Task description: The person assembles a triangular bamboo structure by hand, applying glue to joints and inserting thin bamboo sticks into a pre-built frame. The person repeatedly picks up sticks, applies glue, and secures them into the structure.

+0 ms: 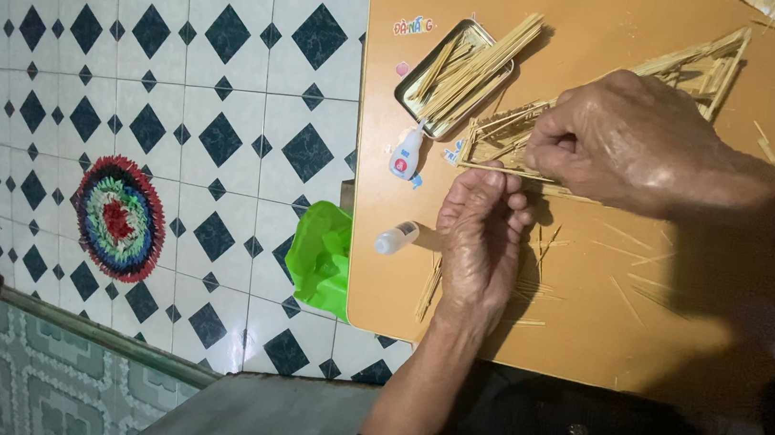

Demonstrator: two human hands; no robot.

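A framework of thin bamboo sticks [501,138] lies on a small orange-brown wooden table [581,295]. My right hand [630,142] rests over the frame, fingers pinched on one of its sticks. Just below it, my left hand [481,242] steadies the frame's near edge with its fingertips. Whether the left hand also holds a loose stick cannot be told. More of the stick structure [706,64] extends past my right hand toward the table's far side.
A metal tray [418,82] holds several loose sticks. Two small white glue bottles [406,152] [397,238] lie near the table's left edge. Scattered sticks [629,291] litter the table. A green plastic bag [321,254] and a round multicoloured mat [119,218] lie on the diamond-tiled floor.
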